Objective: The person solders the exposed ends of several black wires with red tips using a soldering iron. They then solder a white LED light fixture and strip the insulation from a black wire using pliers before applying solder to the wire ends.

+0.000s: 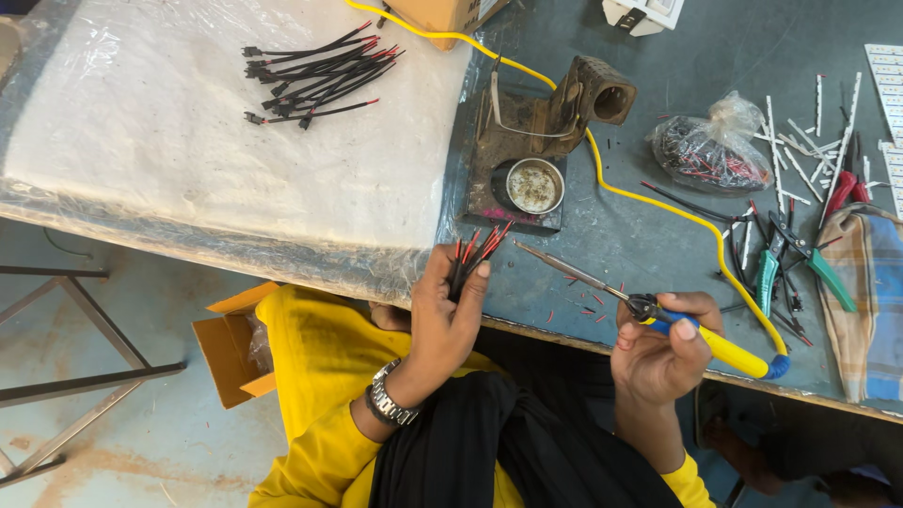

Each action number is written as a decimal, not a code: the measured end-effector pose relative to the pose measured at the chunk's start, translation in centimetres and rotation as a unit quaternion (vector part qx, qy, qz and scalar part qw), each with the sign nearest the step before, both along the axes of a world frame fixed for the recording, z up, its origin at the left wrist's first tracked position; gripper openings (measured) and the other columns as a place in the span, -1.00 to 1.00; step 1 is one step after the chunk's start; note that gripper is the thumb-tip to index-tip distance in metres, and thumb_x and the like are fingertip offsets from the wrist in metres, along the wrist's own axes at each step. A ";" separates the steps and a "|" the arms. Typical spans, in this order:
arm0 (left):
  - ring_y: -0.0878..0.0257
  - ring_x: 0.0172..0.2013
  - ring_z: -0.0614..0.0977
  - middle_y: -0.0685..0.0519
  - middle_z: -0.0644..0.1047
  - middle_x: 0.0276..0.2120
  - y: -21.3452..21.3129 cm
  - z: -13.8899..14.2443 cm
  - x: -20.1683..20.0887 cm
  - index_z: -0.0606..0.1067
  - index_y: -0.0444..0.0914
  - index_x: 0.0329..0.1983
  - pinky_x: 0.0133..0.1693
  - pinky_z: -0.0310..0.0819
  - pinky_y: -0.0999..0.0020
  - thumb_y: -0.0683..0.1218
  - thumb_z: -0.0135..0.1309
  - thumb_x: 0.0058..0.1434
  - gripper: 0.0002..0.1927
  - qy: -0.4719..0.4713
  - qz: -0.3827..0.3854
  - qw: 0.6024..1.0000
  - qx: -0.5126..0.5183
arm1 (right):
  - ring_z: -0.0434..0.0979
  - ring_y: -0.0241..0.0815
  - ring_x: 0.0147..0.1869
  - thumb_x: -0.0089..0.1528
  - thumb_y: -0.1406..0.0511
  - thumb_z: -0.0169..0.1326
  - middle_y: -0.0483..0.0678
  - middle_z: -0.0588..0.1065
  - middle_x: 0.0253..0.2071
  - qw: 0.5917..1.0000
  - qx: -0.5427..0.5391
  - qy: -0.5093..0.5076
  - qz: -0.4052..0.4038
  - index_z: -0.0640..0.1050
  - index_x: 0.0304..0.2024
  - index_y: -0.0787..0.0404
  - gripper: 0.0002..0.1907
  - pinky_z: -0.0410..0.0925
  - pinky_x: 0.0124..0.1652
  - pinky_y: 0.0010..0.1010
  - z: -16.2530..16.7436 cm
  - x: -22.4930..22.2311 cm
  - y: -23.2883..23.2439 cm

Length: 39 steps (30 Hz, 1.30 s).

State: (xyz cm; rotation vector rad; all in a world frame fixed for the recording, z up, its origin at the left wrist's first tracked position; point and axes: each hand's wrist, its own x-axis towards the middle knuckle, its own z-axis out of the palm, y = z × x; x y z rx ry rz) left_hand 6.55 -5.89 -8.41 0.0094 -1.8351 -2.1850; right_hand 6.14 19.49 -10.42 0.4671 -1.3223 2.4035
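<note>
My left hand [450, 315] is clenched on a bundle of black and red wires [477, 252], ends fanned toward the soldering iron stand [541, 141]. My right hand [663, 353] grips the yellow-handled soldering iron [649, 309], tip hovering just beside those ends. I judge tinning is under way; next needs tip meeting bare ends. Green pliers [769, 273] and the yellow cord [658, 202] crowd the right.

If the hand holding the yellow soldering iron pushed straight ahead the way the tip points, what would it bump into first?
Probably the wire ends bunched in the left hand. The right hand aims the iron up-left at them, though depth is unclear.
</note>
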 end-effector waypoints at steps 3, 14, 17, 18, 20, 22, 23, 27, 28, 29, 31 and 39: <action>0.54 -0.38 0.26 0.29 0.33 -0.40 0.1 -0.4 -0.1 0.41 -0.28 -0.09 -0.34 0.16 0.57 -0.17 0.04 0.48 -0.92 0.027 -0.020 0.997 0.067 | 0.54 -0.17 -0.44 0.42 0.28 -0.05 0.14 0.60 -0.30 1.000 -0.008 -0.006 0.001 0.45 -0.03 0.39 -0.75 0.33 -0.46 -0.48 0.0 -0.1 -0.3; 0.59 -0.37 0.32 0.27 0.46 -0.32 0.8 -0.6 -0.4 0.43 -0.27 -0.07 -0.32 0.20 0.62 -0.20 0.07 0.42 -0.91 0.004 -0.032 0.990 0.140 | 0.54 -0.19 -0.38 0.44 0.27 -0.05 0.11 0.61 -0.23 0.997 -0.048 -0.055 0.019 0.47 0.01 0.33 -0.77 0.32 -0.41 -0.49 -0.2 -0.1 -0.9; 0.59 -0.37 0.32 0.28 0.45 -0.33 0.8 -0.6 -0.4 0.42 -0.27 -0.10 -0.33 0.20 0.62 -0.20 0.07 0.43 -0.93 0.001 -0.034 0.990 0.134 | 0.55 -0.19 -0.39 0.45 0.27 -0.06 0.09 0.61 -0.24 0.996 -0.051 -0.064 0.023 0.47 0.02 0.32 -0.77 0.31 -0.40 -0.49 -0.2 -0.1 -1.0; 0.59 -0.37 0.32 0.28 0.44 -0.33 0.8 -0.6 -0.4 0.41 -0.27 -0.11 -0.34 0.19 0.62 -0.20 0.08 0.43 -0.93 0.000 -0.035 0.990 0.133 | 0.55 -0.19 -0.39 0.45 0.27 -0.06 0.09 0.61 -0.24 0.996 -0.053 -0.069 0.023 0.47 0.02 0.31 -0.77 0.31 -0.40 -0.49 -0.2 -0.1 -1.0; 0.59 -0.38 0.31 0.28 0.44 -0.34 0.8 -0.6 -0.4 0.42 -0.27 -0.09 -0.35 0.18 0.62 -0.20 0.07 0.43 -0.93 0.001 -0.040 0.990 0.134 | 0.55 -0.19 -0.39 0.45 0.27 -0.06 0.08 0.61 -0.24 0.995 -0.055 -0.073 0.027 0.48 0.02 0.31 -0.77 0.32 -0.40 -0.49 -0.2 -0.1 -1.0; 0.59 -0.39 0.30 0.28 0.43 -0.36 0.8 -0.6 -0.4 0.42 -0.27 -0.09 -0.35 0.17 0.62 -0.19 0.07 0.43 -0.93 0.000 -0.045 0.990 0.134 | 0.55 -0.19 -0.39 0.45 0.27 -0.07 0.08 0.62 -0.24 0.995 -0.055 -0.071 0.032 0.48 0.01 0.31 -0.77 0.31 -0.40 -0.49 -0.2 -0.2 -1.0; 0.59 -0.39 0.30 0.28 0.43 -0.36 0.8 -0.5 -0.5 0.42 -0.27 -0.09 -0.36 0.16 0.62 -0.19 0.07 0.43 -0.93 -0.002 -0.047 0.990 0.134 | 0.55 -0.19 -0.39 0.45 0.27 -0.07 0.08 0.62 -0.24 0.995 -0.056 -0.070 0.033 0.48 0.01 0.31 -0.77 0.31 -0.41 -0.50 -0.2 -0.2 -1.0; 0.59 -0.38 0.30 0.28 0.44 -0.35 1.1 -0.4 -0.6 0.43 -0.27 -0.09 -0.34 0.17 0.61 -0.18 0.07 0.43 -0.92 0.001 -0.049 0.990 0.131 | 0.56 -0.19 -0.38 0.45 0.27 -0.07 0.09 0.62 -0.24 0.996 -0.054 -0.063 0.037 0.49 0.01 0.32 -0.77 0.31 -0.42 -0.51 -0.1 -0.4 -0.6; 0.59 -0.38 0.30 0.28 0.44 -0.35 1.1 -0.4 -0.7 0.43 -0.27 -0.09 -0.35 0.17 0.61 -0.18 0.07 0.43 -0.92 0.001 -0.049 0.990 0.131 | 0.56 -0.19 -0.38 0.45 0.28 -0.07 0.09 0.62 -0.24 0.996 -0.052 -0.060 0.037 0.49 0.02 0.33 -0.76 0.31 -0.43 -0.51 -0.1 -0.5 -0.6; 0.59 -0.39 0.30 0.28 0.43 -0.36 1.2 -0.4 -0.7 0.42 -0.27 -0.10 -0.35 0.16 0.61 -0.18 0.07 0.43 -0.92 0.000 -0.049 0.990 0.131 | 0.57 -0.19 -0.38 0.45 0.28 -0.07 0.09 0.62 -0.24 0.996 -0.052 -0.059 0.041 0.49 0.02 0.33 -0.76 0.31 -0.43 -0.52 -0.1 -0.5 -0.5; 0.59 -0.40 0.30 0.28 0.42 -0.38 1.2 -0.4 -0.7 0.43 -0.27 -0.10 -0.36 0.16 0.61 -0.18 0.08 0.44 -0.92 -0.002 -0.048 0.991 0.128 | 0.58 -0.18 -0.38 0.45 0.28 -0.07 0.10 0.62 -0.25 0.996 -0.053 -0.056 0.047 0.49 0.03 0.32 -0.76 0.31 -0.43 -0.52 -0.1 -0.6 -0.4; 0.59 -0.36 0.34 0.27 0.48 -0.31 1.3 -0.2 -0.9 0.43 -0.27 -0.09 -0.32 0.21 0.62 -0.18 0.07 0.41 -0.91 -0.004 -0.042 0.990 0.137 | 0.58 -0.18 -0.37 0.46 0.28 -0.06 0.12 0.62 -0.23 0.996 -0.058 -0.049 0.037 0.48 0.03 0.33 -0.76 0.32 -0.41 -0.49 0.5 -0.6 -0.2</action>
